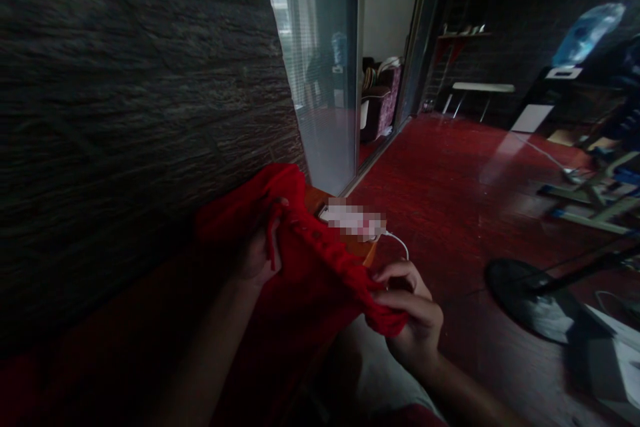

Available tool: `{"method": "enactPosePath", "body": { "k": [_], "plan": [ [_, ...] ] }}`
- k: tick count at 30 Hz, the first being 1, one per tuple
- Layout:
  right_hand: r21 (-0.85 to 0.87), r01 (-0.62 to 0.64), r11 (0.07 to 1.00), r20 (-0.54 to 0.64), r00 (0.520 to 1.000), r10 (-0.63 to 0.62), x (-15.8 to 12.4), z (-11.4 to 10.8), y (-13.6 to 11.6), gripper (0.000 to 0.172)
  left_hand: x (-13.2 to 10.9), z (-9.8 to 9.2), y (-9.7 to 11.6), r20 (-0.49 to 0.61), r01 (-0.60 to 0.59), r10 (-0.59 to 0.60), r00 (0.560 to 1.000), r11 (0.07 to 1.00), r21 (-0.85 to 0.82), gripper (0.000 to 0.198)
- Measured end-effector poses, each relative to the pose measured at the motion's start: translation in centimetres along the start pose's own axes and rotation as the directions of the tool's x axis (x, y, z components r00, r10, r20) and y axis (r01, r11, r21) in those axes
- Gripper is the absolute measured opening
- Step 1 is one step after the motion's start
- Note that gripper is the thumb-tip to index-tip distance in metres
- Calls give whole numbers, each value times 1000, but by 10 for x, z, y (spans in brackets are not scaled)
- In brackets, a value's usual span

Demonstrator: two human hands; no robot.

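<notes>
Item one: a red cloth [300, 293], spread in front of the seated-height view of the person, its gathered edge drawn in a slanting line from hand to hand; much of the lower part sinks into shadow.
Item two: the left hand [261, 255], at the farther end of that edge, closed on the cloth with a narrow grip; some fingers are lost in the dark.
Item three: a red cord [271, 240], thin, hanging down across the left hand.
Item four: the right hand [413, 313], at the nearer end, thumb and fingers pinching the bunched edge, with a small tuft of cloth standing out below the fingers.
Item five: a wooden surface [369, 255], orange-brown, one corner showing just beyond the cloth.
Item six: a white object [325, 213] lying on that wood, mostly blurred over; a white cable [400, 240] runs from its end and drops behind the right hand.
Item seven: a rough stone wall [150, 80], dark, along the person's left.
Item eight: a glass door [330, 80], ahead, with a purple armchair [383, 103] beyond its opening.
Item nine: a red floor [450, 180], glossy, bearing a water dispenser [533, 117], a white bench [483, 88] and a round black base [525, 297].
</notes>
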State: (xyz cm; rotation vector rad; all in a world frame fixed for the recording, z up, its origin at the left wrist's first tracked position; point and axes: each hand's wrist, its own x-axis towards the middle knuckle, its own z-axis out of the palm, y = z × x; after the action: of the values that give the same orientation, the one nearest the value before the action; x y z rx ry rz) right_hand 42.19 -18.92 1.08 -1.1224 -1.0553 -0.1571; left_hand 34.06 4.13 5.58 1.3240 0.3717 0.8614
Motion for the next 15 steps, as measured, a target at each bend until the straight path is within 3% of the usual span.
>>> {"method": "enactPosePath", "body": {
  "k": [5,9,11,13,15],
  "plan": [
    [-106,195,975,105,977,-184,-6,-6,2,26,0,6,4,-7,30,-30,1000,999,-39,25],
    [-200,389,899,319,894,-315,-4,-2,-9,20,-6,20,15,47,61,-58,997,996,-63,21],
    [-154,378,913,411,865,-289,0,6,-17,13,-7,24,15,97,77,-67,993,992,-103,21],
    [-71,308,949,490,839,-236,4,15,-25,16,-5,24,11,134,66,-50,990,991,-119,23],
    [-5,229,973,552,812,-189,7,20,-30,20,-4,20,6,133,13,-8,991,999,-33,27]
  ]
}}
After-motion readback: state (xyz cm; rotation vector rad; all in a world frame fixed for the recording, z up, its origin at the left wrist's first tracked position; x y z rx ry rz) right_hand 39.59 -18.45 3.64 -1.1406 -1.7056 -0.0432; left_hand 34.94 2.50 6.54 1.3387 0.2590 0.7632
